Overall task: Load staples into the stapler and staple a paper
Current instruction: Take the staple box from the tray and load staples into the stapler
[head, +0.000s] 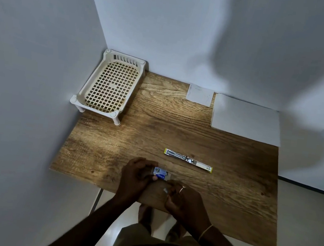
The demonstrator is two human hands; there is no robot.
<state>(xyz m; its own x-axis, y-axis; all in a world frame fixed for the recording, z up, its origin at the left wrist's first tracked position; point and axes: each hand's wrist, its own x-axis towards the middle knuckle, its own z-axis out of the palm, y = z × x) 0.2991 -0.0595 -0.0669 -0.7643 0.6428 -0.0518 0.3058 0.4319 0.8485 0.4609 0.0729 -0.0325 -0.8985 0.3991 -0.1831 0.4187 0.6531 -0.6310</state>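
Head view, the only one. My left hand (136,176) is curled around a small blue-and-white cardboard staple box (160,173), thumb pressed on its near face, holding it just above the brown wood-grain surface (176,133). My right hand (182,200) is loosely closed just right of the box; a small pale scrap (165,190) shows at its fingertips, too small to say whether it is staples or a box flap, so I cannot tell if this hand really grips anything.

The long metal stapler with yellow ends (188,160) lies flat and swung fully open, beyond my right hand and apart from both hands. Its channel looks bare from here, though the detail is fine.

Progress, as I judge it: stapler opened, box in hand, strip not yet loaded. Left to do: seat the staples, close the stapler, fetch paper, staple.

Paper is far off: a white stack of sheets (245,118) at the far right corner, and a small white square slip (200,94) just left of it, both well beyond my hands.

Room: bare surface between hands and stapler. The near edge runs right under my wrists, so a dropped strip could go to the floor. A cream plastic lattice rack (108,86) stands far left, against the wall, out of the way.
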